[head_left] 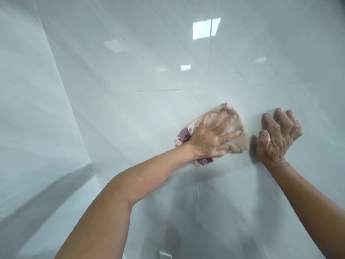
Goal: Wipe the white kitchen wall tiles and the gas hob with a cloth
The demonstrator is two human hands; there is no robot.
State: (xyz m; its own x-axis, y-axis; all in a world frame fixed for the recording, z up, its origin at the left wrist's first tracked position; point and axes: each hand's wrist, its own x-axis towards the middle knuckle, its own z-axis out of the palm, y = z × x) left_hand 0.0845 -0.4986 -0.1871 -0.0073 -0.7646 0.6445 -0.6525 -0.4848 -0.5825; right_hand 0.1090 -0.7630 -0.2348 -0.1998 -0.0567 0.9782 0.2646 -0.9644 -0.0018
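My left hand lies with spread fingers on a cloth, pressing it against a glossy grey tiled surface. The cloth is beige, with a purple patterned border showing at its left and lower edges, and its right part is blurred. To the right of the cloth, my right hand rests against or very close to the same surface. Its fingers are bent and apart, and it holds nothing that I can see. A gap separates this hand from the cloth.
Another pale tiled surface meets the first along a slanted corner line at the left. Bright rectangular light reflections show on the tiles. Thin joints run between the tiles. A small whitish object is cut off at the bottom edge.
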